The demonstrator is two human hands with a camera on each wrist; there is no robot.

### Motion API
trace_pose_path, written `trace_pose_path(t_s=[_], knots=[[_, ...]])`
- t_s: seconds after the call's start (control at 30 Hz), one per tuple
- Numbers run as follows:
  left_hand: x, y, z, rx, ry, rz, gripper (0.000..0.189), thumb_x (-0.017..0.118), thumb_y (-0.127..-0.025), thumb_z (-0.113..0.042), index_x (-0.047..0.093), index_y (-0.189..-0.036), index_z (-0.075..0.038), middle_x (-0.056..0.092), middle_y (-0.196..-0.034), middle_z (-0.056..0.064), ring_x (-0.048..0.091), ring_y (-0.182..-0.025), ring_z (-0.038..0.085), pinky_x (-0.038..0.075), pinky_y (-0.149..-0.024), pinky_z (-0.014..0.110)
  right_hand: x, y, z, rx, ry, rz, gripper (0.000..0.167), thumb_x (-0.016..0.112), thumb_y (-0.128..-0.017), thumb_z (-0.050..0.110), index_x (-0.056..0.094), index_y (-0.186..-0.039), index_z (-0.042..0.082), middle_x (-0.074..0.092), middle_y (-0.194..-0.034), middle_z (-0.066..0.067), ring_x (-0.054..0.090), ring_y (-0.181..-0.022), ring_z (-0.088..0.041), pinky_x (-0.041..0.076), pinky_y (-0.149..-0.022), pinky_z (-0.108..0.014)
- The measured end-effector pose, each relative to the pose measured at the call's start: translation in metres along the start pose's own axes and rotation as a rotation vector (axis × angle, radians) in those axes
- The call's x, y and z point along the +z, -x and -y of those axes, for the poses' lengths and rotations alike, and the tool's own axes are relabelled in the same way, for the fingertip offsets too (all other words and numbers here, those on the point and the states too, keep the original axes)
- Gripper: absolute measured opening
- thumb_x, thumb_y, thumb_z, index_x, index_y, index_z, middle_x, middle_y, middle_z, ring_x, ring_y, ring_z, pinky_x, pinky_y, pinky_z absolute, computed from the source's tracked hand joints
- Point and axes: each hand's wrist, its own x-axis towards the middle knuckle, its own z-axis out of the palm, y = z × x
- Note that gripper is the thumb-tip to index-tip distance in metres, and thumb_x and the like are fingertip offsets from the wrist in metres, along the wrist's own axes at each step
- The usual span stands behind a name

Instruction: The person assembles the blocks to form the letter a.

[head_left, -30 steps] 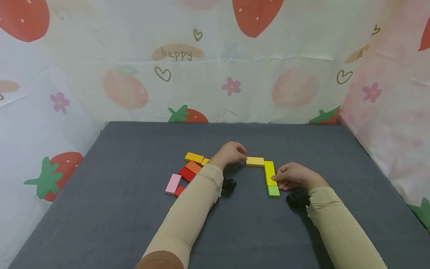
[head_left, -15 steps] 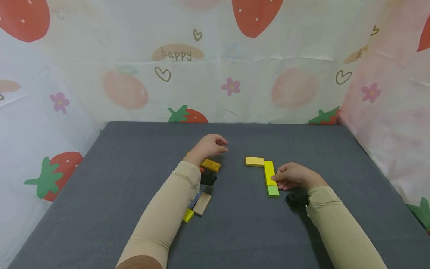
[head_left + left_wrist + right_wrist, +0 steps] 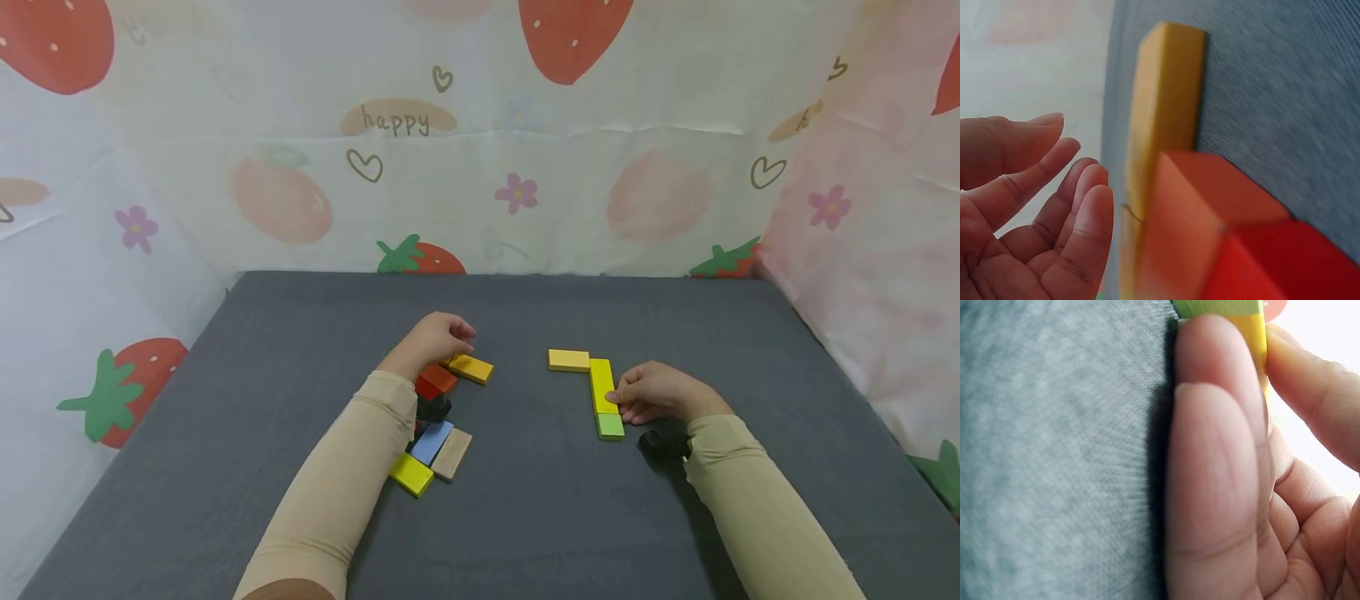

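Observation:
My left hand [image 3: 433, 340] hovers at the back of a loose group of coloured blocks. Its fingers are loosely bent, with nothing between them in the left wrist view. Closest to it lie a mustard-yellow block [image 3: 474, 369], an orange block [image 3: 1179, 231] and a red block [image 3: 1297, 256]. My right hand [image 3: 670, 392] holds a bright yellow block [image 3: 602, 379], thumb on its top and fingers along its right side. A light green block [image 3: 611, 427] adjoins its near end. At its far end a pale yellow block [image 3: 568, 360] extends left.
A blue block [image 3: 432, 442], a beige block [image 3: 452, 455] and another yellow block [image 3: 412, 474] lie nearer on the left, partly beside the sleeve. The left forearm hides part of this group. A printed cloth [image 3: 570, 217] rises behind the grey table [image 3: 525, 533].
My left hand has moved left from the pale yellow block, where it touched its end, to above the loose blocks. The right hand has stayed on the bright yellow block.

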Motion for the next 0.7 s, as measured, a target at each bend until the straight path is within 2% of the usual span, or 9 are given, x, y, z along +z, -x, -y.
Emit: trace_pose_path(t_s=[0.23,0.43,0.7], knots=[[0.002,-0.001,0.012,-0.013,-0.025,0.005,0.027,0.064,-0.092,-0.012,0.067,-0.119,-0.008,0.065,-0.12,0.011,0.061,-0.097,0.023,0.054,-0.09,0.034,0.001,0.0,-0.001,-0.006,0.006,0.003,0.022,0.066,-0.093,0.024,0.066,-0.079,0.007,0.064,-0.066,0.0,0.061,-0.06,-0.009,0.055,-0.063,-0.025],[0.003,-0.001,0.016,-0.022,-0.039,0.026,0.031,0.066,-0.09,-0.009,0.067,-0.121,-0.007,0.065,-0.122,0.011,0.061,-0.098,0.023,0.054,-0.089,0.034,0.001,0.001,-0.001,-0.008,0.011,-0.002,0.022,0.066,-0.093,0.024,0.066,-0.08,0.007,0.064,-0.066,0.0,0.061,-0.059,-0.009,0.055,-0.062,-0.024],[0.005,0.0,0.012,0.029,-0.211,0.06,0.032,0.07,-0.088,-0.009,0.069,-0.12,-0.007,0.066,-0.122,0.011,0.06,-0.1,0.023,0.054,-0.089,0.033,0.0,0.002,-0.001,-0.011,0.005,0.0,0.022,0.066,-0.093,0.024,0.066,-0.079,0.007,0.064,-0.066,0.0,0.061,-0.059,-0.009,0.055,-0.062,-0.024]])
